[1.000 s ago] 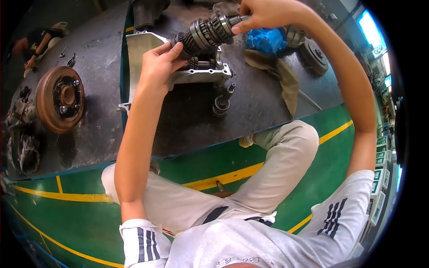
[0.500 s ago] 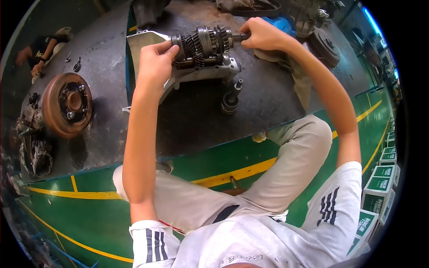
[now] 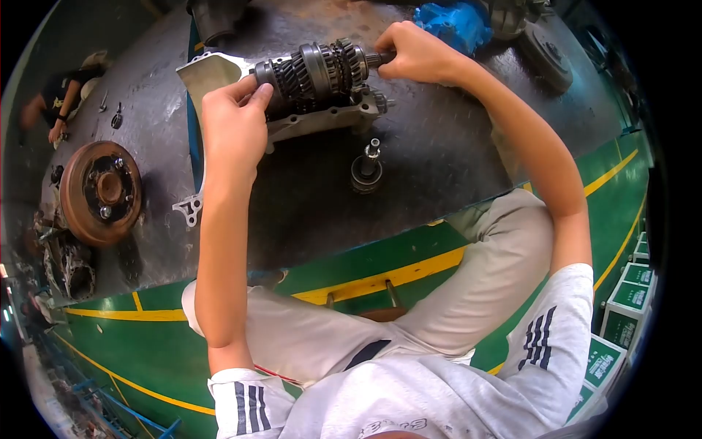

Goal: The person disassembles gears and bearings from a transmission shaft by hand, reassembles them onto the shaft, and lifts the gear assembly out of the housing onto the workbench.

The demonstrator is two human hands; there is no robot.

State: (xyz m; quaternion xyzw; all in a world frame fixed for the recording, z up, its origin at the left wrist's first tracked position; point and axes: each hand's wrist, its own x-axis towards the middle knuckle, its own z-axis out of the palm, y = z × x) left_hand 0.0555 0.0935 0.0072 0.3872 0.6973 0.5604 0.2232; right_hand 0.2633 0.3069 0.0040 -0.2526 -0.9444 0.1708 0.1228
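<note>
My left hand (image 3: pixel 235 128) pinches the left end of a gear shaft (image 3: pixel 316 73), thumb on the near side. My right hand (image 3: pixel 418 55) is closed around the thin splined right end of that same shaft. Dark gears of several sizes sit along it. The shaft lies lengthwise over an open metal gearbox housing (image 3: pixel 322 123), whose pale rim shows below it. Whether the shaft rests in the housing or hangs just above it, I cannot tell. A short gear shaft (image 3: pixel 367 170) stands upright on the bench in front of the housing.
A rusty brake drum (image 3: pixel 102 192) lies on the metal bench (image 3: pixel 307 227) at left, near dark metal parts (image 3: pixel 67 263). A blue part (image 3: pixel 453 25) and a dark round part (image 3: pixel 545 55) are at the back right. Another person's hand (image 3: pixel 57 132) shows at far left.
The view has shifted, so the bench parts appear moved. Both hands keep hold of the gear shaft. It now covers more of the geared shaft beneath it, and the blue part shows more fully.
</note>
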